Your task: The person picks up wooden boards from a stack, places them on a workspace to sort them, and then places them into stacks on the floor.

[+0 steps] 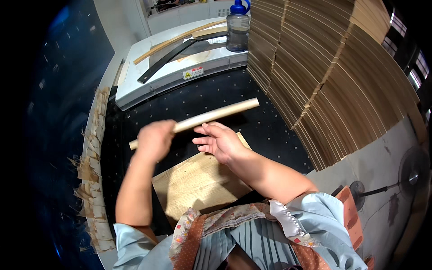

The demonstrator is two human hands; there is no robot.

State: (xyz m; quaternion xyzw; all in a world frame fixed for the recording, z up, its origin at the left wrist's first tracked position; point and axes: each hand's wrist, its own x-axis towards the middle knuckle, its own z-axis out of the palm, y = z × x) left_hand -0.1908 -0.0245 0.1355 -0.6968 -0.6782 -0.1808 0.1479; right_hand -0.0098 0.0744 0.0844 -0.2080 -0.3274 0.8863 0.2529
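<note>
Pale cream straight bar, probably wood (pixel 211 116), long and narrow with smooth, plain faces and a squared-looking right end; brighter along the upper face. It slants across the middle of the scene, left end nearer, right end farther, over the black table dotted with small pale studs (pixel 270 135). Left hand (pixel 155 139) is motion-blurred, fingers wrapped around the bar toward its left end; a short stub shows beyond the hand. Right hand (pixel 222 141) is empty, fingers spread and slightly curled, palm facing left, just beside the bar's near edge; cannot tell if fingertips touch it. Light-brown wood-grain flat board (pixel 193 184) lies nearer the person, partly under the right forearm. Far side: white flat-topped unit (pixel 128 93) carrying a long black flat strip (pixel 168 60) and a clear blue-lidded bottle (pixel 237 33). Right: tall brown stack of layered sheets (pixel 315 81).
</note>
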